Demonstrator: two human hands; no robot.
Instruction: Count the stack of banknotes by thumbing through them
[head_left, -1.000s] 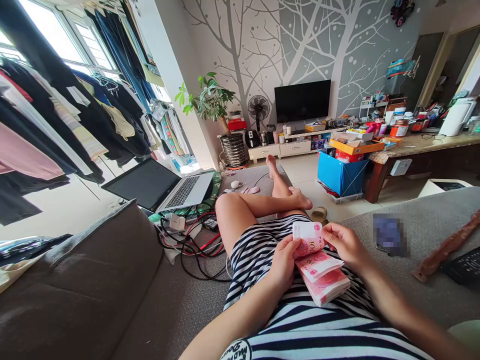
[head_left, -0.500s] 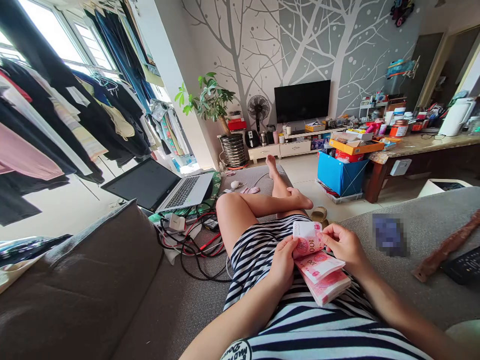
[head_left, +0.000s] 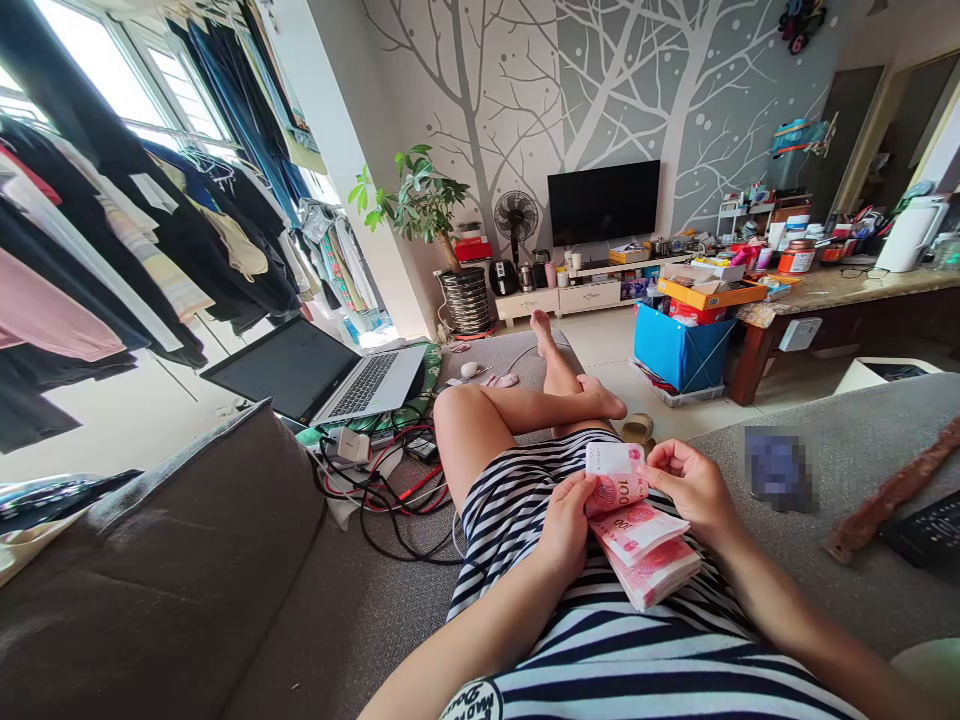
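Note:
A bundle of red 100 banknotes (head_left: 652, 570) is bent over above my lap, its lower part fanned a little toward me. My left hand (head_left: 566, 522) grips the bundle from the left, thumb on top of the notes. At the upper right edge, my right hand (head_left: 691, 490) pinches a banknote between thumb and bent fingers. Beneath the money is the striped black-and-white clothing (head_left: 517, 500) on my body. The undersides of the notes and some left fingertips are hidden.
An open laptop (head_left: 367, 385) rests to the left beside tangled cables (head_left: 390, 500). On the grey couch to the right lie a blurred-out blue item (head_left: 778, 468), a brown strip (head_left: 892, 500) and a black remote (head_left: 926, 530). A cluttered table (head_left: 840, 290) stands beyond.
My right hand's fingers have shifted very slightly at the note's edge. The left hand and the bundle stay in nearly the same place.

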